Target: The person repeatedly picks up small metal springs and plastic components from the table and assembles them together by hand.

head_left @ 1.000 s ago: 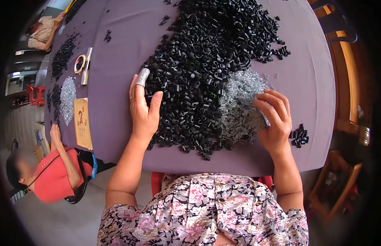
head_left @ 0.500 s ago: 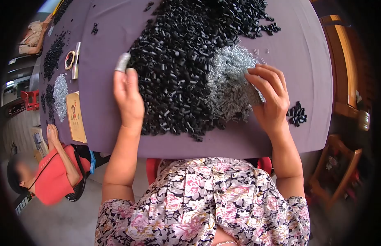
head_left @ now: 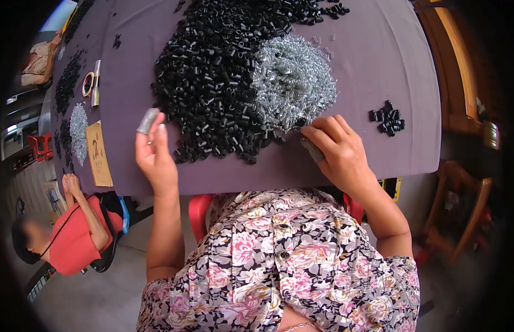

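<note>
My left hand point(head_left: 156, 160) is held over the cloth beside the left edge of a heap of small black tubes point(head_left: 207, 83). Grey tape wraps one fingertip, and a tiny shiny metal piece point(head_left: 150, 143) shows between the curled fingers. At the lower edge of a pile of small silvery springs point(head_left: 295, 80), my right hand point(head_left: 341, 152) is pinched with the palm down. It also has a grey-wrapped finger. Whatever its fingertips hold is hidden. The silvery pile lies against the right side of the black heap.
A small cluster of black tubes point(head_left: 387, 118) lies to the right on the purple tablecloth point(head_left: 378, 66). On the left are another silvery pile point(head_left: 78, 133), a tape roll point(head_left: 88, 84) and a yellow booklet point(head_left: 99, 155). A person in red point(head_left: 79, 238) sits there.
My right hand has come down and left, from the right side of the silvery pile to its lower edge. My left hand has lowered slightly, its fingers more curled. The view has shifted.
</note>
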The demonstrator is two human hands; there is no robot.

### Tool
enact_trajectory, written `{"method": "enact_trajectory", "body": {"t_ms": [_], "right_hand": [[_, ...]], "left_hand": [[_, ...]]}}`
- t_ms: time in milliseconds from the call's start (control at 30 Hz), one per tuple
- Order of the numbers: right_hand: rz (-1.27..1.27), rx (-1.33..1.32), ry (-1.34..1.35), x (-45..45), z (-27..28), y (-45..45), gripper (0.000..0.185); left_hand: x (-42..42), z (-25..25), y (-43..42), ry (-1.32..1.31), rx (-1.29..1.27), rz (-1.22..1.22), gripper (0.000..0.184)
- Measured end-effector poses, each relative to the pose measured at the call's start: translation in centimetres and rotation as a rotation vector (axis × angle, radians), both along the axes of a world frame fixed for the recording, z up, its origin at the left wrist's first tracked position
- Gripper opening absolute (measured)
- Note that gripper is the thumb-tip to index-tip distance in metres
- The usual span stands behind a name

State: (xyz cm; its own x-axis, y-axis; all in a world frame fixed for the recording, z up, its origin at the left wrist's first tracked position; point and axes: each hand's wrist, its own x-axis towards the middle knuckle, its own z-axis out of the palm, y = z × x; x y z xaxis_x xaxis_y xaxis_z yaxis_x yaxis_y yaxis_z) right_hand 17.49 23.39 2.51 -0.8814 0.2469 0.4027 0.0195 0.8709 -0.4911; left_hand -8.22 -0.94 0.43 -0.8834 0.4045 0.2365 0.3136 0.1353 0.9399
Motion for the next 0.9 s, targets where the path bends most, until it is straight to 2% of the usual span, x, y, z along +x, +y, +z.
{"method": "enact_trajectory", "body": {"t_ms": [200,333,433,667,900], "right_hand": [[-0.005,0.027,0.019,-0.9,-1.7,-0.3,0.034],[0.009,0.016,0.026,-1.3,-2.3,-0.7,0.037],[-0.018,-0.007,-0.009,-1.5,-2.2,-0.7,0.041],[-0.063,-0.144,-0.059,-0.2,-2.3,-0.4,0.047],[-0.111,-0.365,0.028,1.1,-2.8,-0.1,0.049]], "left_hand": [[1.9,-0.2,0.2,0.03,-0.016,-0.004,0.033],[5.3,0.6,-0.2,0.37,-0.316,-0.127,0.03],[7.6,0.4,1.0,0.612,-0.367,-0.321,0.022],[7.5,0.1,3.2,0.661,-0.484,-0.419,0.017],[6.6,0.8,3.1,0.679,-0.564,-0.492,0.019]]}}
